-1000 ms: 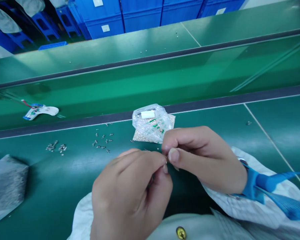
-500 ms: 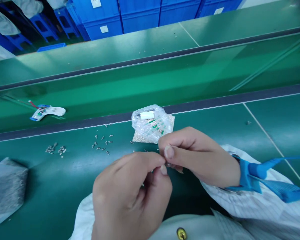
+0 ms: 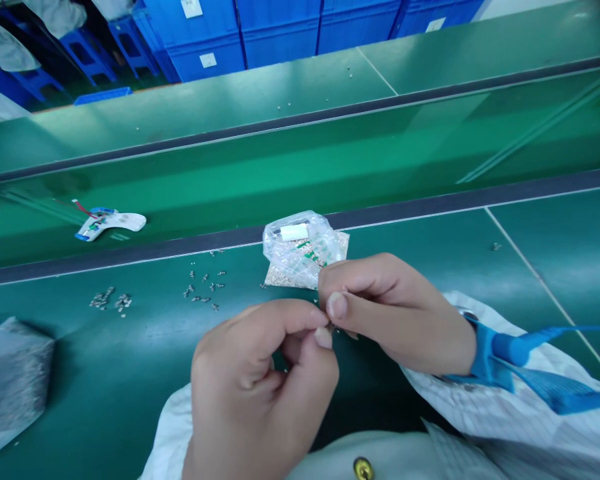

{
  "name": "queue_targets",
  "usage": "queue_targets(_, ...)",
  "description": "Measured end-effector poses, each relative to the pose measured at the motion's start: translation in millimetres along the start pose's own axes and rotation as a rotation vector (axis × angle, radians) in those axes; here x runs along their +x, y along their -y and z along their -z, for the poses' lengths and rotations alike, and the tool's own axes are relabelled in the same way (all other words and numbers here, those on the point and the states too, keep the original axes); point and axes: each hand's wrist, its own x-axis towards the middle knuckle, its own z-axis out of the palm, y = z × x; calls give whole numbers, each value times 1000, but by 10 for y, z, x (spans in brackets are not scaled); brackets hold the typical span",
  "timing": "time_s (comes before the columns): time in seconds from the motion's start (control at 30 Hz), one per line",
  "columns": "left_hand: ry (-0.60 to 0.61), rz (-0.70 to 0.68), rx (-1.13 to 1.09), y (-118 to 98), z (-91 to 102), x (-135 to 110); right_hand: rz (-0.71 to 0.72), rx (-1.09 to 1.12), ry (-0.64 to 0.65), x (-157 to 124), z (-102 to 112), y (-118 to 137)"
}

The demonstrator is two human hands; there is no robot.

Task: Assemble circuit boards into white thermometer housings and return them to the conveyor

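Observation:
My left hand (image 3: 265,380) is closed, thumb and forefinger pinched together at a tiny part I cannot make out. Tip to tip with it, my right hand (image 3: 395,313) also pinches, its thumb pressed on the curled forefinger; what it grips is mostly hidden by the fingers. Just beyond the hands lies a clear plastic bag (image 3: 303,250) of small pale parts, with a white label and green print. Small metal parts (image 3: 205,290) lie scattered left of that bag, and a denser cluster (image 3: 103,299) sits farther left. A blue strap (image 3: 485,360) circles my right wrist.
At the left edge stands a larger clear bag (image 3: 15,380) of small grey parts. A white and blue housing with a red wire (image 3: 111,221) rests on the green belt (image 3: 220,180) beyond the dark rail. Blue crates (image 3: 280,40) are stacked behind the far bench.
The white and blue housing has shifted slightly right along the belt. My left hand has turned a little, its fingertips still meeting those of my right hand.

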Motion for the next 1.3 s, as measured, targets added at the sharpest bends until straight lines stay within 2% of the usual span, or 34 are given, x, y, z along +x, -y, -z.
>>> queue_targets(0.2,-35,35,-39,2,-31,0,25,31,12,-4,11,-35)
queue_targets(0.4,78,208,-214,-22,-19,-9,73,-71,-41,-14,8,-21)
queue_targets(0.57,-11,178,-227,-22,-9,-31,67,20,-47,-7,-3,-58)
queue_targets(0.77,3,244,-289,74,90,-9,13,60,-8,28,28,-98)
queue_targets(0.87,-82,312,-93,266,191,-137,-69,-130,69,65,15,-123)
queue_targets(0.97,-126,426,221,616,312,-402,-127,-370,123,125,-68,-207)
queue_targets(1.03,-78,441,421,879,371,-598,-130,-519,129,185,-164,-297)
queue_targets(1.17,-85,446,537,1274,363,-824,-112,-893,144,374,-396,-520)
queue_targets(1.3,-48,395,585,1449,254,-802,-115,-1080,161,615,-571,-740)
